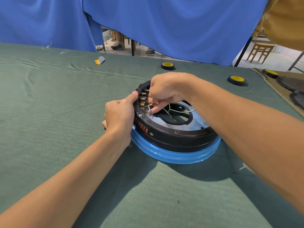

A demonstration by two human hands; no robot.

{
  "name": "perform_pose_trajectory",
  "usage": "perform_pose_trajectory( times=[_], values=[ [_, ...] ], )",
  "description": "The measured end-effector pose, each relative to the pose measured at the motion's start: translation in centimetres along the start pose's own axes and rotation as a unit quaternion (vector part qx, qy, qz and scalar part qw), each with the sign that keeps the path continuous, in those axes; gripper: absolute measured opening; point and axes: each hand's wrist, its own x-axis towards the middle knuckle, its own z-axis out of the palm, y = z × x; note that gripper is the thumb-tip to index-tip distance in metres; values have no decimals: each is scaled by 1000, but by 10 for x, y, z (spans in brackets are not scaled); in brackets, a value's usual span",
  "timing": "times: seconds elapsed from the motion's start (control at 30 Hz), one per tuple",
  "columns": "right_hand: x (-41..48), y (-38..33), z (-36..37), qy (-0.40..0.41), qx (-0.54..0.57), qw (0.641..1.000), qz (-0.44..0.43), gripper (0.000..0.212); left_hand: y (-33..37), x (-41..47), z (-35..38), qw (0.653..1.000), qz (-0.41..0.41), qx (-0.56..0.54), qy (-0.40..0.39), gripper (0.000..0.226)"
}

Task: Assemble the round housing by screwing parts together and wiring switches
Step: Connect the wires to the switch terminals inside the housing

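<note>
A round black housing (pixel 177 137) with a blue-wrapped lower rim (pixel 174 157) lies on the green cloth. Its top shows a shiny metal ring and a black inner plate. On its left rim stands a black switch block with brass terminals (pixel 143 99). My left hand (pixel 120 116) grips the outside of that rim, thumb pressed on the block's edge. My right hand (pixel 164 92) reaches over from the right and pinches a thin white wire (pixel 150 109) close to the terminals. More white wires (pixel 181 111) run across the inner plate.
Two rolls of black tape with yellow cores (pixel 167 65) (pixel 236 79) lie behind the housing, a third (pixel 269 73) on a tan mat at the right with dark round parts (pixel 291 83). A small yellow and grey scrap (pixel 100 60) lies far left. Blue curtains hang behind.
</note>
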Motion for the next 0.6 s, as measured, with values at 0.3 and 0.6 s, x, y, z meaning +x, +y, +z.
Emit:
perform_pose_trajectory(
  times=[0.3,0.6],
  values=[
    [-1,3,-1,-6,36,999,5,9,0,0,0,1000,10,5,3,40],
    [-9,3,-4,-11,55,998,7,12,-1,1,0,1000,20,18,-2,41]
  ],
)
